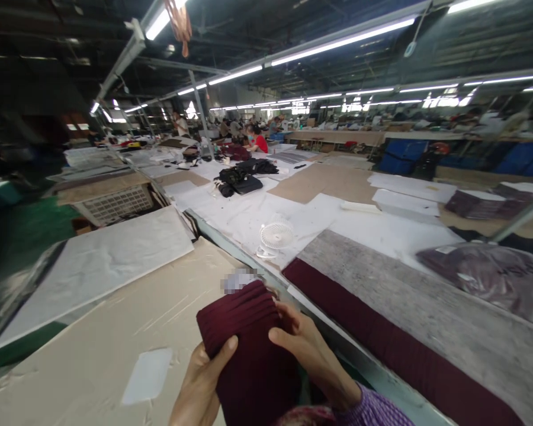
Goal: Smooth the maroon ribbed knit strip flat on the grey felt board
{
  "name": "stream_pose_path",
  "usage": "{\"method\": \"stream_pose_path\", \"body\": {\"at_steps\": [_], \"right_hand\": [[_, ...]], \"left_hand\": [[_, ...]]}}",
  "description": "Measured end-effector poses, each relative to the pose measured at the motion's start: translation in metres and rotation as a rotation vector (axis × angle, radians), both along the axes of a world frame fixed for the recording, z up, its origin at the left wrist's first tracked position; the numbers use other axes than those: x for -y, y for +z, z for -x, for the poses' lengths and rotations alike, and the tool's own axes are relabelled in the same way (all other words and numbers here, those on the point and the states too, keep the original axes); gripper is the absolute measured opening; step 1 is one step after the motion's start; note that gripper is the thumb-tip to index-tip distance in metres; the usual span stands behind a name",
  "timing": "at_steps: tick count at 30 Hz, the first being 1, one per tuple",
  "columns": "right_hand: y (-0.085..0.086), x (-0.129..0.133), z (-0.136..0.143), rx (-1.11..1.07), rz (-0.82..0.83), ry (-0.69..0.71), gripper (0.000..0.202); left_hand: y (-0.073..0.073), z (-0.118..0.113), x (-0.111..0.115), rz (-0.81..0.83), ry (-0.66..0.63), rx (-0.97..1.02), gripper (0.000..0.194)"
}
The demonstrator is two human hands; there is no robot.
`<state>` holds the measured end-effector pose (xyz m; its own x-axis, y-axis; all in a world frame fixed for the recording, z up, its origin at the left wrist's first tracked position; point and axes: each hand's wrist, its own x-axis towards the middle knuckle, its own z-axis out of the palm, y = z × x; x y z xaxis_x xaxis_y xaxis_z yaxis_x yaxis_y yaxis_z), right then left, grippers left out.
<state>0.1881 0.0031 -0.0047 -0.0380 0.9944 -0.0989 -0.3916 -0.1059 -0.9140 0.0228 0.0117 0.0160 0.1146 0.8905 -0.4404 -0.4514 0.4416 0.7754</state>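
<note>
A stack of maroon fabric pieces (253, 355) is held up in front of me, its upper edges fanned into several layers. On the left side my left hand (204, 373) grips it, thumb lying across the front. My right hand (302, 337) holds the right edge near the top, with the thumb on the front and the other fingers partly hidden behind. Below the stack lies a cardboard-coloured surface (160, 307) with a white paper piece (147, 376) on it. Along the table to the right runs a long row of maroon fabric (382, 343).
A small white fan (275, 235) stands near the table's edge. Dark garments (244, 177) lie farther along the white-covered table. At the right are a grey board (404, 296) and a plastic-wrapped bundle (493, 278). A plastic crate (115, 206) sits at left; a person in red (258, 141) is farther back.
</note>
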Motion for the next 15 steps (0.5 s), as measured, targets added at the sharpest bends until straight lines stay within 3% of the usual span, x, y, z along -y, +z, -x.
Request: {"method": "stream_pose_path", "body": {"at_steps": [3,8,12,15], "right_hand": [[0.003,0.006,-0.009,-0.037,0.022,-0.021,0.032],[-0.011,0.018,-0.032,-0.035,0.067,-0.225,0.031],[-0.037,0.029,-0.064,0.018,0.160,-0.389,0.028],[-0.056,0.040,-0.092,0.091,0.210,-0.454,0.023]], "left_hand": [[-0.004,-0.014,-0.001,0.004,-0.044,-0.014,0.049],[-0.020,-0.046,-0.001,0.105,-0.196,-0.093,0.065],[-0.051,-0.073,-0.007,0.109,-0.362,-0.243,0.045],[-0.077,-0.098,-0.005,0.057,-0.427,-0.237,0.033]]}}
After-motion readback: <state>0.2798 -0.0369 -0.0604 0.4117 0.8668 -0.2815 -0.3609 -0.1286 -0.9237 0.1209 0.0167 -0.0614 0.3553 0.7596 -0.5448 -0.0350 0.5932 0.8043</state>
